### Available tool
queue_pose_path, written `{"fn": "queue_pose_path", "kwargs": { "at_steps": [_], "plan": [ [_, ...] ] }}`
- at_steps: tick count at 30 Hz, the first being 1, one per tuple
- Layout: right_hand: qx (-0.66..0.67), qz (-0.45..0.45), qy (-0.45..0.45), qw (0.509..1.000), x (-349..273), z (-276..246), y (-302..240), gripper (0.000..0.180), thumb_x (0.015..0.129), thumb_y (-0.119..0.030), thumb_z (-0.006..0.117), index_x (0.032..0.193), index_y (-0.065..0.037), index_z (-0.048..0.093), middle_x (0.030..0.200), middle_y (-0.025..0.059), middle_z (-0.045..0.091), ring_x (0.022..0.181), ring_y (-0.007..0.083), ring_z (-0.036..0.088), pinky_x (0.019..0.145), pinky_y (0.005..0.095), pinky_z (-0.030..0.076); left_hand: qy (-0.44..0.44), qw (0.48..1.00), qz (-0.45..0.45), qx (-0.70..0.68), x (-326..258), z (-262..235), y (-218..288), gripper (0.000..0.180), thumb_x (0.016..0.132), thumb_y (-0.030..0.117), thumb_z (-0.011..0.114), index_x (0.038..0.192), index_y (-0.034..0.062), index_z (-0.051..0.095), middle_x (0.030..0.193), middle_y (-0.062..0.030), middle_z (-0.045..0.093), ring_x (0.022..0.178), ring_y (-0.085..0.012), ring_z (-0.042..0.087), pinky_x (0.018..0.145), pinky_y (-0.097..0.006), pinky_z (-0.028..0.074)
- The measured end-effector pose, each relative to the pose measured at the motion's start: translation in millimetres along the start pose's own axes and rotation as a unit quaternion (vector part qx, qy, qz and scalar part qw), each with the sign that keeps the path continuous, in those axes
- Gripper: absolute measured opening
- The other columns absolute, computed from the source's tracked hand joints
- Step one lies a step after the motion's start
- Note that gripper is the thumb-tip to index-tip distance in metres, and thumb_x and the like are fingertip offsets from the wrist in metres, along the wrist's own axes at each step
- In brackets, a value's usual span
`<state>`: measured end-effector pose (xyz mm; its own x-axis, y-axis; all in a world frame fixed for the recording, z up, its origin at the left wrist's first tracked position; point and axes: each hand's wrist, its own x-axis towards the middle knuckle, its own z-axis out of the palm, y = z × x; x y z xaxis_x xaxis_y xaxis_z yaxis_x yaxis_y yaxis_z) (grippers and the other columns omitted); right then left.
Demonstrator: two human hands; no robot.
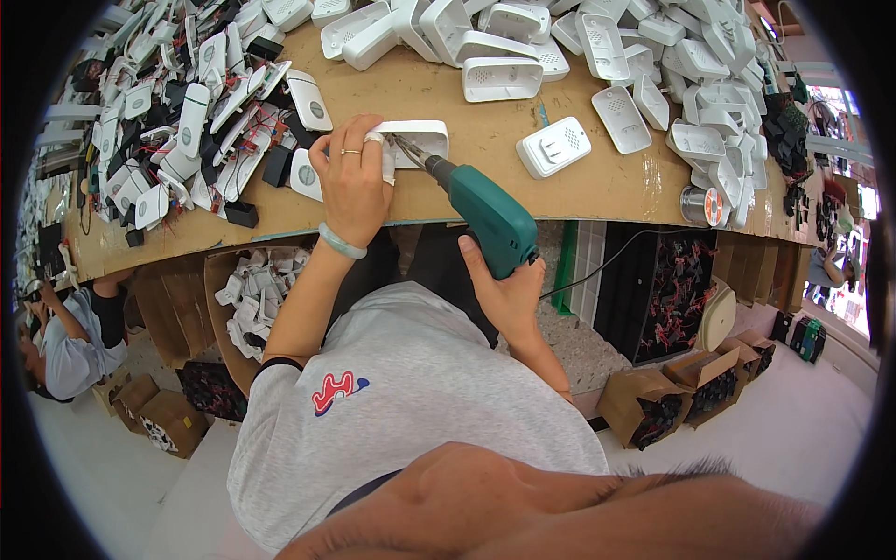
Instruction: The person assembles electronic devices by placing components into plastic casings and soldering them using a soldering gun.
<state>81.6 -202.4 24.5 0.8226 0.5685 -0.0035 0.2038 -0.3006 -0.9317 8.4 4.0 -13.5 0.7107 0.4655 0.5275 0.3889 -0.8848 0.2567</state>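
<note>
My left hand (359, 177), with a ring and pale tape on its fingers, is closed on a white plastic housing (428, 129) near the table's front edge. The housing's open side faces me. My right hand (509, 294) is wrapped round the handle of a green corded pistol-grip tool (490, 215). The tool's narrow dark nose slants up and left, and its tip reaches into the housing beside my left fingers. Whether the tip touches anything inside is hidden. Right of the tool lies a white plug unit (554, 147) with its prongs up.
A heap of white covers with wires and black parts (191, 121) fills the table's left. Empty white housings (504, 79) pile along the back and right. A wire spool (700, 206) stands near the right front edge. Cardboard boxes (644, 401) stand below. Another person (79, 336) sits at left.
</note>
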Motion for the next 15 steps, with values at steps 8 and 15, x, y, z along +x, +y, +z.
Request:
{"fn": "queue_pose_path", "kwargs": {
  "at_steps": [8, 15],
  "plan": [
    [0.012, 0.008, -0.006, 1.000, 1.5, 1.2, -1.1, 0.026, 0.088, -0.021, 0.078, 0.098, 0.002, 0.070, 0.075, 0.0046, 0.069, 0.067, 0.0101, 0.060, 0.064, 0.0276, 0.049, -0.003, 1.000, -0.012, -0.001, 1.4, -4.2, 2.0, 0.033, 0.069, -0.005, 0.066, 0.101, 0.0016, 0.060, 0.126, -0.0064, 0.059, 0.119, -0.0254, 0.055, 0.097, -0.044, 0.034],
    [-0.005, 0.000, -0.015, 1.000, 4.9, 1.7, -4.7, 0.026, 0.088, -0.022, 0.078, 0.097, 0.002, 0.071, 0.075, 0.0065, 0.070, 0.064, 0.0115, 0.061, 0.064, 0.0278, 0.050, -0.017, 1.000, -0.020, 0.002, 4.1, -9.4, 4.5, 0.038, 0.069, -0.008, 0.062, 0.106, 0.0030, 0.061, 0.125, -0.0060, 0.060, 0.119, -0.0250, 0.056, 0.097, -0.041, 0.033]
  ]
}}
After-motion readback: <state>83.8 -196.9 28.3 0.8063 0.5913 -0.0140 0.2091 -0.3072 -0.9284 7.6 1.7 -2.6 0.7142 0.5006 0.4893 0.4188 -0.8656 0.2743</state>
